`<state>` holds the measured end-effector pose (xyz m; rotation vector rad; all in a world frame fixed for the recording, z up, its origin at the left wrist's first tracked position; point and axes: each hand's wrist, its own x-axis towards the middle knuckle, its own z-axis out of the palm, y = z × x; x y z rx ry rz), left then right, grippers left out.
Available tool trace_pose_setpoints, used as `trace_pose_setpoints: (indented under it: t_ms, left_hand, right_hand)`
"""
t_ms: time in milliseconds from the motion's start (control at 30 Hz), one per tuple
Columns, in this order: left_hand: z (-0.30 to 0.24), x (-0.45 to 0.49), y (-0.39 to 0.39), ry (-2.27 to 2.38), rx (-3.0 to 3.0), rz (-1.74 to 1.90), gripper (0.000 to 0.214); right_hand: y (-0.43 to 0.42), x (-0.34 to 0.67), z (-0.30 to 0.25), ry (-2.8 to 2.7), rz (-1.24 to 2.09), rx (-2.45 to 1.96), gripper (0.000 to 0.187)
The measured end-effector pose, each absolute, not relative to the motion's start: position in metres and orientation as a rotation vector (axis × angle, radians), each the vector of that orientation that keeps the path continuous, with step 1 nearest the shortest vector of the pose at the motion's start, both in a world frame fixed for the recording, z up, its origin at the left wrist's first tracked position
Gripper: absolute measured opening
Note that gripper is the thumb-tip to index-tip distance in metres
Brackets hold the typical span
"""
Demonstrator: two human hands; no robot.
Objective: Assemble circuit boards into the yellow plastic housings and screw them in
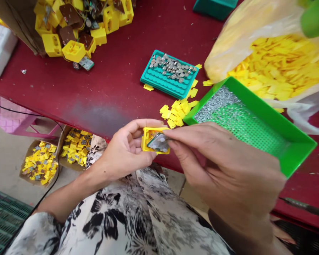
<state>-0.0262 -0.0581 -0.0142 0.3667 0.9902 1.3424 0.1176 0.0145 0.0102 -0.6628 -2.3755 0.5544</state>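
My left hand (pixel 124 150) cradles a small yellow plastic housing (pixel 146 140) at the table's front edge. A small circuit board (pixel 158 142) sits tilted in the housing's open top. My right hand (pixel 218 166) comes in from the right, its fingertips pinched against the board. Anything between those fingertips is too small to tell. Just beyond my right hand lies a green plastic tray (pixel 273 109), holding a heap of tiny metal screws (pixel 218 101). A loose cluster of flat yellow plastic pieces (pixel 177 113) lies close by my fingers on the table.
The red table (pixel 103 81) holds a teal tray (pixel 159 83) of metal parts, a plastic bag (pixel 279 67) of yellow pieces, and a pile of yellow housings (pixel 74 32) with brown boards. Cardboard boxes (pixel 41 163) of yellow parts stand below the table edge.
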Motion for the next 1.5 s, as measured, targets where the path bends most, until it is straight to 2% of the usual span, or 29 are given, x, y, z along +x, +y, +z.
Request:
trace_pose_setpoints:
  t_ms: [200,967,1500]
  left_hand:
    - [-0.016,-0.024,-0.056,0.970,0.318,1.375,0.040]
    - [-0.016,-0.024,-0.056,1.007,0.336,1.344,0.041]
    - [-0.019,-0.020,-0.051,1.074,0.383,1.432,0.039]
  right_hand:
    - [0.012,0.117,0.010,-2.365,0.572,-0.645,0.027]
    - [0.024,0.122,0.012,-2.428,0.647,-0.560,0.026]
    - [0.009,0.116,-0.002,-2.007,0.778,-0.862,0.027]
